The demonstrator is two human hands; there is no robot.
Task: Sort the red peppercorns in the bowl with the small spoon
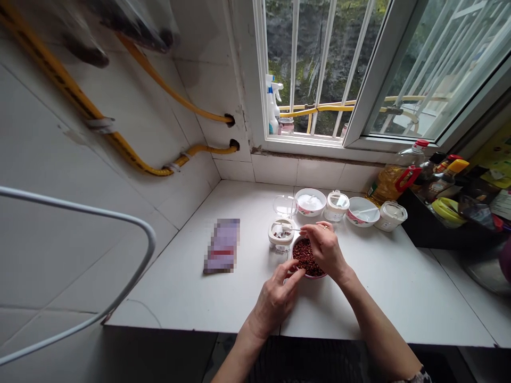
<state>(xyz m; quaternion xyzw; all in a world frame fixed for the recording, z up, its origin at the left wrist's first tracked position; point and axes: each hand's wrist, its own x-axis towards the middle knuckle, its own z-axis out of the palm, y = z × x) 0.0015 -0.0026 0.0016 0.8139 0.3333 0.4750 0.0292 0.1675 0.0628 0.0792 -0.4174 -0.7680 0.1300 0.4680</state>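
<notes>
My right hand [325,247] pinches a small spoon [294,229], whose far end is over the open mouth of a clear jar with a white rim [281,243]. A few dark bits show inside that jar, and its see-through lid [285,204] is flipped up behind. Below my right hand stands a bowl [315,277] full of reddish-brown grains that look like Sichuan peppercorns [305,258]. My left hand [277,292] is at the bowl's near left side, fingers curled on its rim.
Behind stand a bowl of white powder [310,202], a lidded jar [336,206], a bowl with a white spoon [362,213] and another jar [392,216]. An oil bottle [393,178] and sauce bottles [445,178] are right. A purple packet [222,246] lies left.
</notes>
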